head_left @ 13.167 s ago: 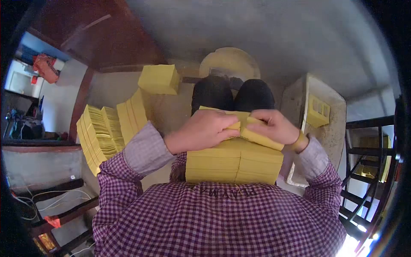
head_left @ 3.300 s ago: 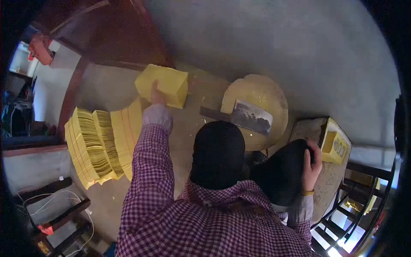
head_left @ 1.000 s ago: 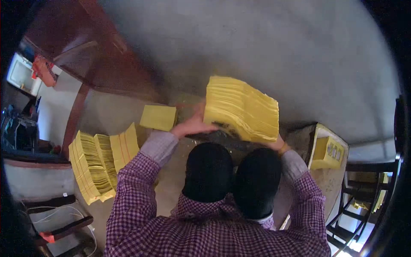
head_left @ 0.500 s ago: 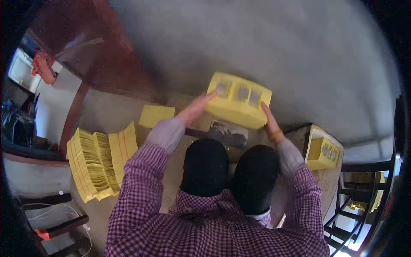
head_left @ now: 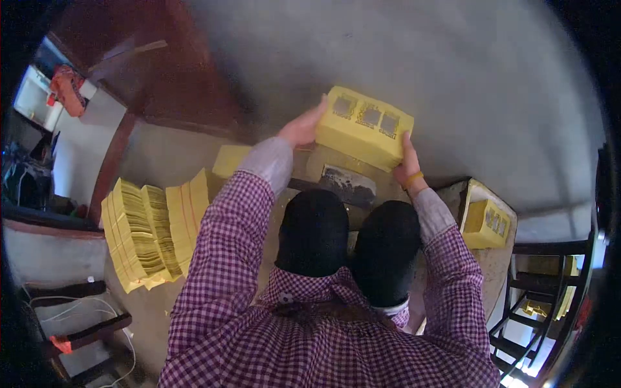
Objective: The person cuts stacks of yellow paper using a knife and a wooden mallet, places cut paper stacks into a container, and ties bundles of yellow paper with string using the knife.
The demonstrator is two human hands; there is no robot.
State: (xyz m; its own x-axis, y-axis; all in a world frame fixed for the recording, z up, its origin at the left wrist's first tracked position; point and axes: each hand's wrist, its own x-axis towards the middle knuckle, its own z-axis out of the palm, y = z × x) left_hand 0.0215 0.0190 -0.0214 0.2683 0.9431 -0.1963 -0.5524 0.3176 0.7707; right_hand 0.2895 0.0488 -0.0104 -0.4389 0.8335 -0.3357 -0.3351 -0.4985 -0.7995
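A thick yellow paper stack (head_left: 362, 143), with three dark printed patterns along its upper face, is held up in front of me at a slight tilt. My left hand (head_left: 303, 127) grips its left end, and my right hand (head_left: 409, 161) is closed against the right end. Below the stack lies a flat grey block with a dark, worn surface (head_left: 350, 186). Just beyond my left forearm is a plain yellow block of paper (head_left: 229, 160), partly covered by the sleeve.
Fanned yellow paper bundles (head_left: 139, 236) stand at the left. On the right, another printed yellow stack (head_left: 490, 223) rests inside an open-sided box (head_left: 474, 194). A grey wall (head_left: 453, 71) rises ahead, with dark rack bars (head_left: 540, 284) at the far right.
Both hands have carried the yellow paper stack slightly up and away from me. My left hand now sits lower on its end, and the printed patterns show more sharply.
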